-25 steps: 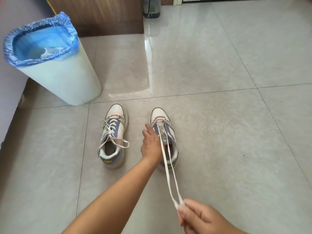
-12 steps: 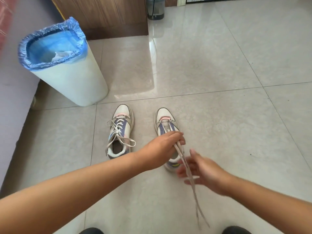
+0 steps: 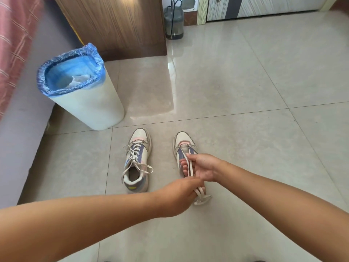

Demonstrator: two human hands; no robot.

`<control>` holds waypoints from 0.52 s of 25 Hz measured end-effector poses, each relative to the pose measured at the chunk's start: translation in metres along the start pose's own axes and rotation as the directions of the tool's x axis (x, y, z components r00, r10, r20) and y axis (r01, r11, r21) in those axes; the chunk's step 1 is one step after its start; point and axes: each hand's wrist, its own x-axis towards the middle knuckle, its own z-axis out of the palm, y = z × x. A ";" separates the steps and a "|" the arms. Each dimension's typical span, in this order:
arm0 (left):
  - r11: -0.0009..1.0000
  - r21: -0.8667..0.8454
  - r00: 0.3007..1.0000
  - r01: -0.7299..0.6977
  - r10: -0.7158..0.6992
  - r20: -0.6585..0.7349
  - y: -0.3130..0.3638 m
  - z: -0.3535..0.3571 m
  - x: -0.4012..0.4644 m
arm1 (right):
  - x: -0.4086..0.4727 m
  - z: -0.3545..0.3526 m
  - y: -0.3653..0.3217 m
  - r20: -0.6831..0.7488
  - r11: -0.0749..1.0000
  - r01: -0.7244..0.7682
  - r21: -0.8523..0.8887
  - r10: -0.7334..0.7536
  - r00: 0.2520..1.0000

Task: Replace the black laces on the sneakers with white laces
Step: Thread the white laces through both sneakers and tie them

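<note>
Two white, purple and pink sneakers stand side by side on the tiled floor. The left sneaker [image 3: 137, 161] is laced with a white lace whose ends lie loose. The right sneaker [image 3: 184, 146] shows no lace in its eyelets; its heel is hidden behind my hands. A white lace [image 3: 191, 168] runs through both hands above it. My right hand [image 3: 200, 167] pinches its upper part between thumb and fingers. My left hand [image 3: 181, 195] grips the gathered lower part, whose loops [image 3: 201, 198] hang out beside my fingers.
A white bin [image 3: 88, 104] lined with a blue bag stands at the left behind the sneakers. A wooden cabinet [image 3: 113, 25] and a grey container [image 3: 173, 23] are at the back. A purple surface with pink cloth borders the left side.
The lace came fully out of the right sneaker. My left hand moved down toward me and bunched the lace's loose ends. My right hand rose and took hold of its upper part.
</note>
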 end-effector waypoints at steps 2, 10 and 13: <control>0.997 -0.071 0.999 0.008 -0.005 0.046 -0.003 0.008 -0.010 | 0.004 -0.004 -0.003 -0.032 1.000 0.012 0.015 -0.011 0.999; 0.894 -0.114 0.823 0.434 -0.444 -0.353 -0.078 0.014 0.039 | 0.004 0.004 0.006 -0.030 0.986 0.055 -0.156 -0.061 0.998; 0.774 -0.573 0.786 0.271 -0.521 -0.333 -0.082 0.045 0.069 | -0.001 0.009 0.018 -0.053 0.982 0.091 -0.163 -0.101 0.993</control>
